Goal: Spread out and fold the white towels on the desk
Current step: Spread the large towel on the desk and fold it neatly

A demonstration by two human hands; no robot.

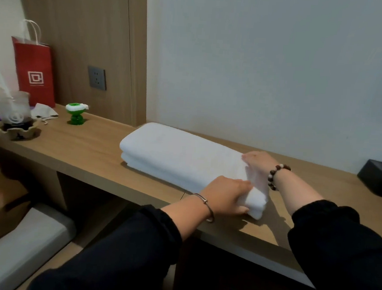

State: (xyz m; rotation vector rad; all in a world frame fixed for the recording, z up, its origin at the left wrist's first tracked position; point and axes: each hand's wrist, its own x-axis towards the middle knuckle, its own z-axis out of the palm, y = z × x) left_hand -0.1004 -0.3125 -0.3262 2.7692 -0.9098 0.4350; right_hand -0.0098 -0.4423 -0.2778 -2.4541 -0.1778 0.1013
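- Gripping the near corner of the folded white towel (173, 152), the left hand (224, 196) curls its fingers (244, 185) round it.
- Just beyond those fingers, the right hand (258, 161) lies atop the towel; its grip is unclear.

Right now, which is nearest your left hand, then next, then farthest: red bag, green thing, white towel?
1. White towel: left hand grips its end.
2. Green plastic thing: farther left on desk.
3. Red paper bag: far left, at the back.
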